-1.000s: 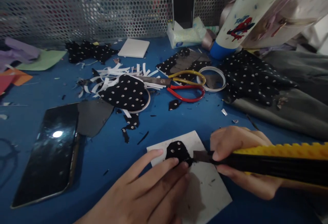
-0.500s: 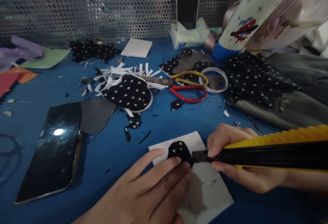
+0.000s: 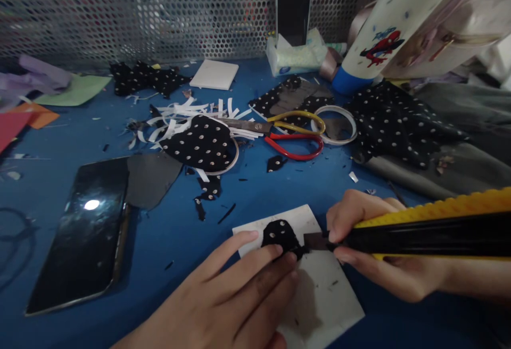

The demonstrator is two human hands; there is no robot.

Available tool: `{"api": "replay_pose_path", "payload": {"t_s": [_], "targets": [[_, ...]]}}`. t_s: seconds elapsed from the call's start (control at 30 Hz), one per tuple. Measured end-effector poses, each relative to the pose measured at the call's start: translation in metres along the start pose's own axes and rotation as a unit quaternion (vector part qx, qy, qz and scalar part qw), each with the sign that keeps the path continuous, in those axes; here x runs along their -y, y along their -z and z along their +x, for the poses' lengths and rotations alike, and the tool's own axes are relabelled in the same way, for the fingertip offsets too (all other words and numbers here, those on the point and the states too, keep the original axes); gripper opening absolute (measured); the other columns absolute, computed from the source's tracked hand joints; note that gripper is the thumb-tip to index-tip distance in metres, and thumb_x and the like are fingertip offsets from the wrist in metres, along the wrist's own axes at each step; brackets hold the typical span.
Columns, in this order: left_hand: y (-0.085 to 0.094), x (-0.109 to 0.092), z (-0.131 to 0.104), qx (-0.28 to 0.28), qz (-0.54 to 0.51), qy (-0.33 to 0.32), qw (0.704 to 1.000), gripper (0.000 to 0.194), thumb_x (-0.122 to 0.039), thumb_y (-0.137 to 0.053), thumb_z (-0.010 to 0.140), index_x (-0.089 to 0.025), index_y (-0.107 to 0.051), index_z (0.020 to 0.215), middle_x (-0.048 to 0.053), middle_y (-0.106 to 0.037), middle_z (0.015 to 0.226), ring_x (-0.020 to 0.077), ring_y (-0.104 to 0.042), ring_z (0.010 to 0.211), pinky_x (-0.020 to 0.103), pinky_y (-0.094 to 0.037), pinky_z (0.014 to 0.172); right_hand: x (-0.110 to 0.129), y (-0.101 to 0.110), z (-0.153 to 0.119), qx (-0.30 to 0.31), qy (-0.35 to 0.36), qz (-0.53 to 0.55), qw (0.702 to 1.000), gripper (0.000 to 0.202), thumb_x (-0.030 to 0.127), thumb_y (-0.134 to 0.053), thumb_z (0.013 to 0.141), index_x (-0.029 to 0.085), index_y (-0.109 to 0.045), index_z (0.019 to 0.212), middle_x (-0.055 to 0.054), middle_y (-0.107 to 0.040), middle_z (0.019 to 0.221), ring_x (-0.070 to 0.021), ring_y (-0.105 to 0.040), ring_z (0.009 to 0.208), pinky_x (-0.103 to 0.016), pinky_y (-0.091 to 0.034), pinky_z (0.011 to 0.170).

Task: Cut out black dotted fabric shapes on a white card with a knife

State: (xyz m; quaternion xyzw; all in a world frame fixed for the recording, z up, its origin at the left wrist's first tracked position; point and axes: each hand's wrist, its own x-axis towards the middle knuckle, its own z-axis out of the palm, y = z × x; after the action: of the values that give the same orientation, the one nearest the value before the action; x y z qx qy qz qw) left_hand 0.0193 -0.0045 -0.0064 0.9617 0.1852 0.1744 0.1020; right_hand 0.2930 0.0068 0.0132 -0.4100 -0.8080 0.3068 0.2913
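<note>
My right hand (image 3: 371, 248) grips a yellow-and-black utility knife (image 3: 431, 234), its short blade (image 3: 315, 241) out and pointing left. The blade tip lies just right of a small black polka-dot fabric piece (image 3: 279, 233), with a slight gap at its edge. Fingers outstretched, my left hand (image 3: 247, 285) presses that piece down onto a white card (image 3: 329, 298); the lower part of the fabric is hidden under the fingertips. Small dark scraps lie on the card.
Red-and-yellow-handled scissors (image 3: 295, 155) lie beyond, beside a dotted oval piece (image 3: 199, 144), paper strips (image 3: 187, 108) and a white tape roll (image 3: 353, 125). A phone (image 3: 80, 237) is at left. A bottle (image 3: 355, 67) stands back right near dotted cloth (image 3: 399, 125).
The knife has shifted slightly right with my right hand, and its blade has drawn back from the fabric's edge. My left hand stays in place.
</note>
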Motion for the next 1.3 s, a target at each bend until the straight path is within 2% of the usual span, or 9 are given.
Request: {"api": "replay_pose_path", "payload": {"t_s": [0.23,0.4,0.6,0.77,0.93,1.03,1.17,1.3], "targets": [[0.0,0.001,-0.001,0.006,0.002,-0.004,1.0,0.039,-0.04,-0.055,0.101,-0.017,-0.058,0.132,-0.003,-0.059,0.14,0.0165,-0.042,0.137,0.038,-0.003,0.125,0.001,-0.001,-0.001,0.004,-0.013,-0.007,1.0,0.012,0.033,-0.061,0.089,0.024,-0.052,0.089,0.004,-0.06,0.067,-0.0075,-0.056,0.053,-0.022,-0.039,0.05],[0.0,0.0,0.0,0.001,-0.001,-0.002,1.0,0.04,-0.04,-0.057,0.099,-0.017,-0.059,0.132,-0.003,-0.059,0.139,0.0169,-0.044,0.136,0.039,-0.005,0.126,0.004,-0.002,-0.002,0.0,-0.047,0.003,0.999,0.016,0.038,-0.061,0.089,0.024,-0.054,0.088,0.003,-0.061,0.07,-0.0073,-0.054,0.051,-0.024,-0.038,0.05],[0.0,0.001,-0.001,0.009,0.005,-0.007,1.0,0.039,-0.04,-0.053,0.101,-0.018,-0.058,0.133,-0.003,-0.059,0.14,0.0166,-0.044,0.137,0.039,-0.004,0.126,0.003,-0.002,-0.002,0.004,-0.052,0.018,0.998,0.014,0.035,-0.064,0.087,0.024,-0.054,0.088,0.003,-0.061,0.07,-0.0085,-0.055,0.052,-0.024,-0.037,0.048],[-0.001,0.001,0.0,0.009,0.003,-0.002,1.0,0.039,-0.041,-0.054,0.101,-0.018,-0.058,0.133,-0.004,-0.059,0.14,0.016,-0.043,0.137,0.04,-0.002,0.126,0.004,-0.003,-0.002,0.005,-0.024,0.003,1.0,0.013,0.036,-0.062,0.089,0.024,-0.055,0.089,0.003,-0.06,0.071,-0.0095,-0.056,0.057,-0.026,-0.039,0.056],[0.001,0.001,0.002,0.002,-0.004,-0.002,1.0,0.041,-0.038,-0.059,0.099,-0.016,-0.058,0.132,-0.002,-0.059,0.139,0.0177,-0.045,0.136,0.04,-0.006,0.125,0.005,-0.008,-0.007,-0.015,-0.043,-0.026,0.999,0.013,0.037,-0.058,0.09,0.026,-0.052,0.089,0.004,-0.059,0.071,-0.0114,-0.058,0.063,-0.027,-0.04,0.061],[0.003,0.001,0.002,0.002,-0.001,-0.01,1.0,0.042,-0.038,-0.059,0.099,-0.014,-0.057,0.133,0.0,-0.06,0.138,0.0183,-0.045,0.136,0.041,-0.008,0.125,0.004,-0.011,-0.008,-0.035,0.011,-0.04,0.999,0.012,0.032,-0.06,0.088,0.025,-0.05,0.088,0.003,-0.058,0.07,-0.0134,-0.059,0.066,-0.027,-0.042,0.062],[0.0,0.001,0.0,0.015,-0.007,-0.014,1.0,0.042,-0.037,-0.057,0.1,-0.014,-0.057,0.134,0.002,-0.06,0.139,0.0197,-0.044,0.137,0.043,-0.005,0.125,0.006,-0.008,-0.003,0.014,0.131,-0.063,0.989,0.01,0.025,-0.054,0.091,0.023,-0.045,0.091,0.003,-0.057,0.065,-0.0129,-0.055,0.054,-0.028,-0.038,0.051],[-0.002,0.0,-0.001,0.015,-0.022,-0.012,1.0,0.04,-0.035,-0.055,0.101,-0.013,-0.056,0.135,0.003,-0.06,0.138,0.0193,-0.041,0.138,0.043,-0.003,0.125,0.011,-0.006,0.005,0.038,0.184,-0.11,0.976,0.01,0.025,-0.047,0.097,0.023,-0.043,0.088,0.001,-0.058,0.062,-0.014,-0.055,0.055,-0.028,-0.038,0.05]]}}
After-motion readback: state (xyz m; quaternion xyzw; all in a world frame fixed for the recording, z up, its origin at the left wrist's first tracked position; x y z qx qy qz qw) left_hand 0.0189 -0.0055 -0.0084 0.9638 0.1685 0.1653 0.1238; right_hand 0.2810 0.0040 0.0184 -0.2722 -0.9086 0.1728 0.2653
